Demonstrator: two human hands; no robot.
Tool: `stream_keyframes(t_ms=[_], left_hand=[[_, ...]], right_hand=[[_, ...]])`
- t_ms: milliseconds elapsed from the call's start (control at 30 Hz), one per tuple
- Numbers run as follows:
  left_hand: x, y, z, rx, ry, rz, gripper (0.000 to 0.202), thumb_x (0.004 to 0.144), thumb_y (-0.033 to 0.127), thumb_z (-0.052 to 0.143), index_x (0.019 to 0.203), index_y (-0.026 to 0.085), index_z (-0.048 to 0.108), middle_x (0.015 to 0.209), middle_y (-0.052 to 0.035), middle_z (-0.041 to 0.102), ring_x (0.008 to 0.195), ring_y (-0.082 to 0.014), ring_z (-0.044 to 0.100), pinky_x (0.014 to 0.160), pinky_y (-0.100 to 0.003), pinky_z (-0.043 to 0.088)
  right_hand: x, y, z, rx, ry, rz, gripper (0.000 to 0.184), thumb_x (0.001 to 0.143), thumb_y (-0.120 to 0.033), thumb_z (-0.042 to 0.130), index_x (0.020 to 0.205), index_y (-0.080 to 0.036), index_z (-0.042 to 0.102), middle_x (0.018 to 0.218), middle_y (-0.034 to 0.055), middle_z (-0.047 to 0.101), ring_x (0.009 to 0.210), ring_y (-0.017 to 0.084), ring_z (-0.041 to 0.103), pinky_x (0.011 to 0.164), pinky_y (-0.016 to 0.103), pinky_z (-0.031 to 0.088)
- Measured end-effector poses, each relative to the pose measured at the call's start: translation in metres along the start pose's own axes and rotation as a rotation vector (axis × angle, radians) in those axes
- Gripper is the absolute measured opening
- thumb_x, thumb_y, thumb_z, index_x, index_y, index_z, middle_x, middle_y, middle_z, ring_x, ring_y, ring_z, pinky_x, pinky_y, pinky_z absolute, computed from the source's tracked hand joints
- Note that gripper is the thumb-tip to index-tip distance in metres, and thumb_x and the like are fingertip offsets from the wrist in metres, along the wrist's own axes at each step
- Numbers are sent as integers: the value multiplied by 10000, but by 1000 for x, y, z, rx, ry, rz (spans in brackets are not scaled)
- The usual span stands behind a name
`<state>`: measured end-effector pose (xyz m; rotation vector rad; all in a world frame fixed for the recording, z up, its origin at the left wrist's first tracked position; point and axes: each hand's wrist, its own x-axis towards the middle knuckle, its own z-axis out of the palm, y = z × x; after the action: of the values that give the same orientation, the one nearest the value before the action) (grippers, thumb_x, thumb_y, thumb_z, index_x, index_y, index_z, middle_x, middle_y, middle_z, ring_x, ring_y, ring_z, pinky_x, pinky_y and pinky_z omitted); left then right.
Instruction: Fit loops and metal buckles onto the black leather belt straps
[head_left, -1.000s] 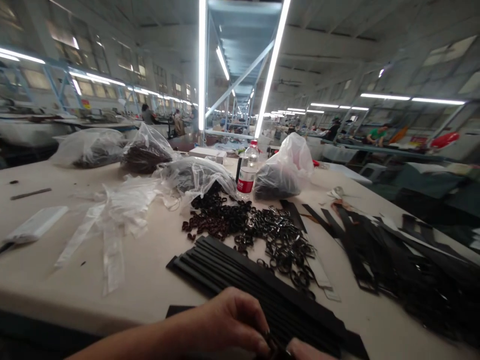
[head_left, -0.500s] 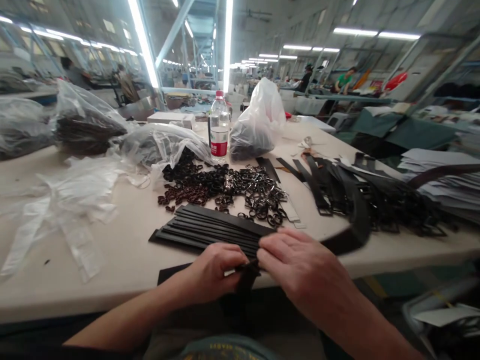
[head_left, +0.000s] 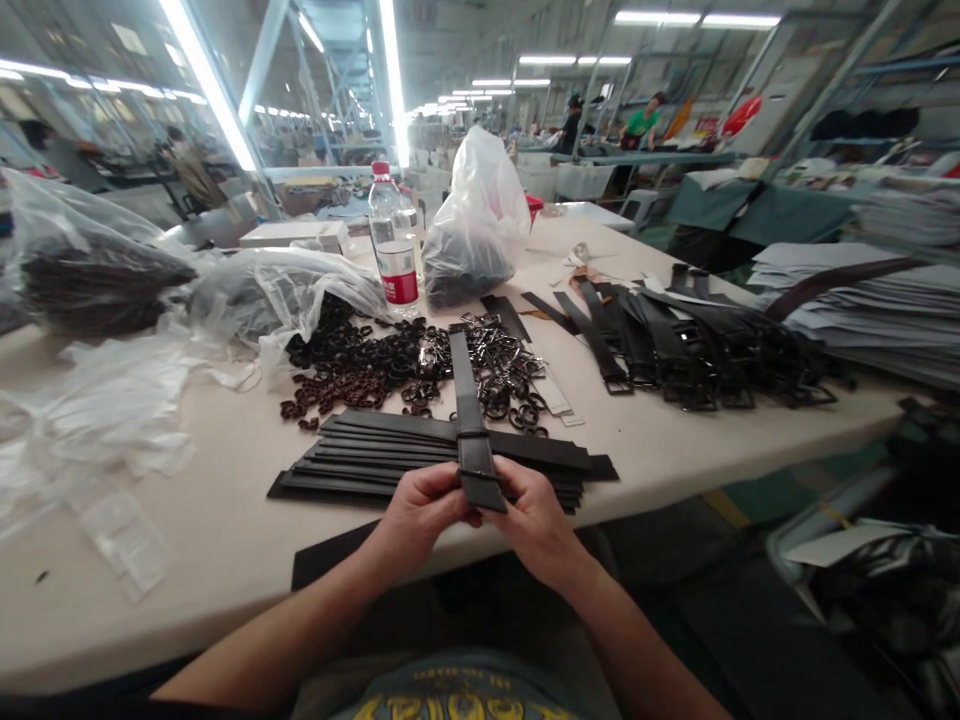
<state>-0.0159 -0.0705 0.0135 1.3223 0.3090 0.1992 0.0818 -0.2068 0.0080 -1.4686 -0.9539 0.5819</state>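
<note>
Between my two hands a black belt strap point(head_left: 469, 405) points away from me, with a belt loop around it and a dark buckle piece close to my fingers. My left hand point(head_left: 424, 510) is closed on the strap's left edge. On the opposite edge, my right hand point(head_left: 541, 515) grips it as well. Just beneath lies a fanned stack of black straps point(head_left: 360, 455). Beyond that is a pile of small brown and black belt loops point(head_left: 337, 385), beside a heap of shiny metal buckles point(head_left: 499, 355).
Finished-looking belts with buckles point(head_left: 675, 345) lie in a row at the right, near stacked white sheets point(head_left: 832, 290). A water bottle point(head_left: 392, 245) stands behind the loops, beside a filled plastic bag point(head_left: 480, 220). Crumpled white plastic point(head_left: 112, 410) covers the left side.
The strap has swung from trailing right and low at my hands to pointing straight away from me. My right hand has come down level with the left. The view has turned rightward.
</note>
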Motion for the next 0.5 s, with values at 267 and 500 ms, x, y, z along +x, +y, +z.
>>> stream_keyframes(t_ms=[267, 500], left_hand=[[-1, -10, 5, 40, 33, -54, 441, 682, 549, 811, 740, 118, 736, 619, -21, 638, 589, -124, 580, 621, -243, 488], [4, -15, 15, 50, 52, -58, 489, 650, 585, 812, 707, 109, 719, 666, -26, 628, 617, -140, 594, 641, -275, 517]], right_hand=[[-6, 11, 26, 476, 197, 141, 470, 827, -597, 678, 1060, -193, 738, 787, 23, 670, 602, 115, 512, 552, 221, 439], [-2, 18, 35, 638, 319, 140, 317, 867, -480, 684, 994, -200, 763, 927, 68, 750, 686, 146, 639, 543, 217, 480]])
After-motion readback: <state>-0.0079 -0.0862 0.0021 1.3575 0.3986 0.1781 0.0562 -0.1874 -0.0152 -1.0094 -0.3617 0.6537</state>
